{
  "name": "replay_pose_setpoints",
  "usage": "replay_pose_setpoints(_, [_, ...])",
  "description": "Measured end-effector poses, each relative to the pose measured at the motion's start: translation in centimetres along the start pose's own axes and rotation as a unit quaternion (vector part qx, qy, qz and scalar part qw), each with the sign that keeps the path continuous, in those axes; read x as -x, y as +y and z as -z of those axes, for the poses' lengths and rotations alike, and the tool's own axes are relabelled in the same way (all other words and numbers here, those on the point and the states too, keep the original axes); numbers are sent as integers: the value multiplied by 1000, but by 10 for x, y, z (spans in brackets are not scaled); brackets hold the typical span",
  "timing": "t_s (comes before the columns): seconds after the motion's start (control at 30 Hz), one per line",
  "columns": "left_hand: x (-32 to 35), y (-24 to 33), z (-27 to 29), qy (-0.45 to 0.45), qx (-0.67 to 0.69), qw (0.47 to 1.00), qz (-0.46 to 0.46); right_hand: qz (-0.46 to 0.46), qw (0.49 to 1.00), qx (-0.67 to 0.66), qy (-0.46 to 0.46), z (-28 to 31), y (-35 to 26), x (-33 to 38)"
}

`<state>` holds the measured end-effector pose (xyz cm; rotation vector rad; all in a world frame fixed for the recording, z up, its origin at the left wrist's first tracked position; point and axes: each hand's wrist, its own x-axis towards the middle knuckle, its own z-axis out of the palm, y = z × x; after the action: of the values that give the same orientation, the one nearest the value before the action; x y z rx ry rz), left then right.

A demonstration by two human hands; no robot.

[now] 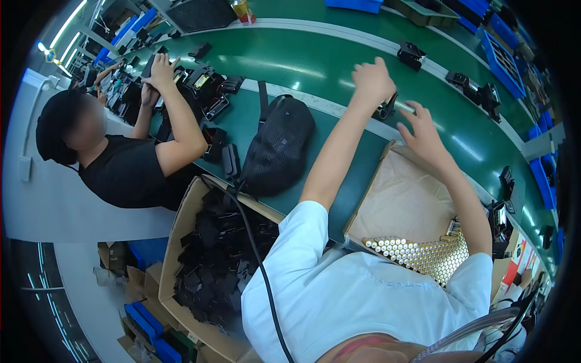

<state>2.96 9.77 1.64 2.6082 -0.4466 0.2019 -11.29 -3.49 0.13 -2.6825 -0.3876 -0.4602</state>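
My left hand [374, 83] is over the green conveyor, back of the hand upward and fingers curled down. A small black device [386, 109], partly hidden, shows at the palm side of this hand and appears to be gripped by it. Close by on the right, my right hand [425, 134] has its thumb and fingers apart. A pale, short cylinder lies by its index fingertip, too blurred to name surely. Beneath my right forearm stands a cardboard box [370, 196] lined with brown paper. Many upright batteries [417, 254] fill its near side.
A black backpack [281, 145] lies on the bench to the left. Below it, a carton [172, 266] holds many black plastic parts [218, 266]. A co-worker [121, 157] handles a black part at far left. Black devices [411, 55] sit along the conveyor; a black cable [257, 254] hangs nearby.
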Motion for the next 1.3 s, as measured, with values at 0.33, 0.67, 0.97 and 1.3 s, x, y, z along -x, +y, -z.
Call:
replay_pose_setpoints(0.33, [-70,-213,110,14,-184,910,371,-25,971,-119,-204,77,-35,45])
replay_pose_setpoints(0.67, [-36,-299,92,-92,-213,909,345,14,979,-121,-165,82,-23,58])
replay_pose_setpoints(0.97, [-8,-281,110,-97,-267,913,292,38,975,-115,-185,93,-26,73])
replay_pose_setpoints(1.3, [-13,-333,92,-106,-329,886,309,44,914,-260,-308,86,-70,104])
